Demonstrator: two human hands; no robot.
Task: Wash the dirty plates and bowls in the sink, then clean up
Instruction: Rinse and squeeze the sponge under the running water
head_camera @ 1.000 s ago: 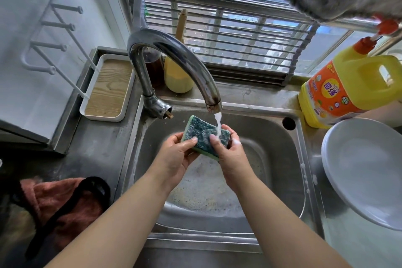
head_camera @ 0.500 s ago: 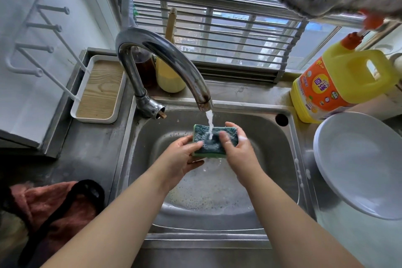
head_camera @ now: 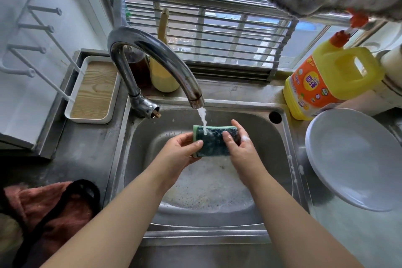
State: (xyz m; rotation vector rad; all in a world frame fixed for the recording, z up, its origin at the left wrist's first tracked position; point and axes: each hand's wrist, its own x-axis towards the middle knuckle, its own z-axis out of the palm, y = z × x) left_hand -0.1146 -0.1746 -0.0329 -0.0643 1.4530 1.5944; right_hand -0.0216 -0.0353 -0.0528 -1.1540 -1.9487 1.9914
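Scouring sponge [head_camera: 214,141], dark green face up, held over the steel sink [head_camera: 280,159], directly under the faucet [head_camera: 156,59], with the water stream [head_camera: 202,118] landing near its left end. Left hand [head_camera: 180,154] pinching the left end, thumb on top and fingers under; right hand [head_camera: 241,150] gripping the right end, thumb across the dark face. So each grip closed on the sponge, one at each side.

Likely the rinse of the sponge, part of the cleaning up, since foam lies on the sink bottom and no dish remains there. To do well: squeeze and release several times under the stream, moving the sponge so that water reaches also the right end; turn once to rinse the light green side; keep low in the basin to avoid splashing. Continue until the squeezed water runs without foam, then wring firmly.

Washed white plates [head_camera: 356,159] stacked on the table at the right, just beside the sink. Yellow detergent bottle [head_camera: 326,80] behind them. Wooden tray [head_camera: 93,91] at the left, reddish cloth [head_camera: 50,209] near the front left corner.
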